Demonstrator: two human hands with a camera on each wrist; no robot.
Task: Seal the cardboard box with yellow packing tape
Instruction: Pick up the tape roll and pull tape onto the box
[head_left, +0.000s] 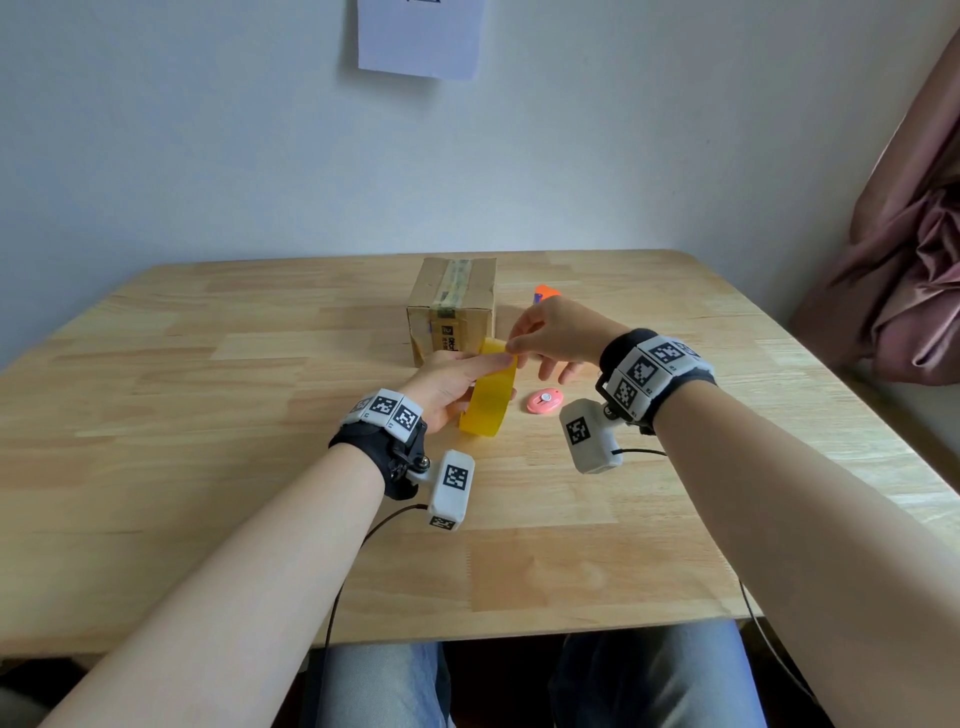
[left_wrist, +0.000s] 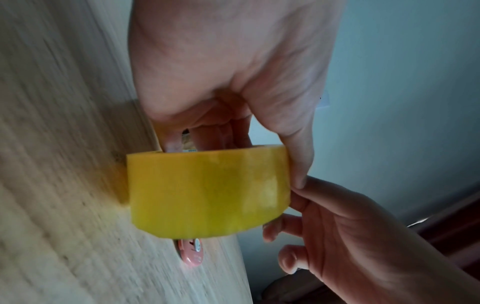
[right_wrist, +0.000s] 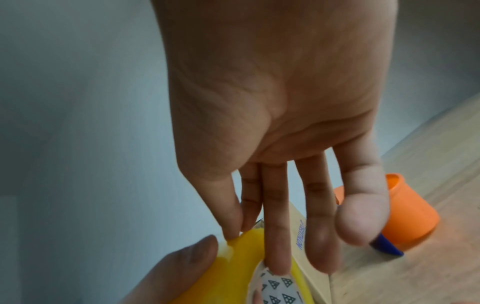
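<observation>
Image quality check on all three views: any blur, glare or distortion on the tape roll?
Head: sharp, even soft light, wide-angle bending of the table edges; tape roll clear. Left wrist: table grain streaked by motion blur, roll fairly sharp, faint sheen, yellow tint cast on the wood. Right wrist: dim, soft focus; right hand fills the frame, fingers blurred.

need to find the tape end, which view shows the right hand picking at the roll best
Right wrist view: right hand thumb and forefinger pinch the tape roll rim close up. The head view shows it small; the left wrist view shows only fingers at the roll's edge.
</observation>
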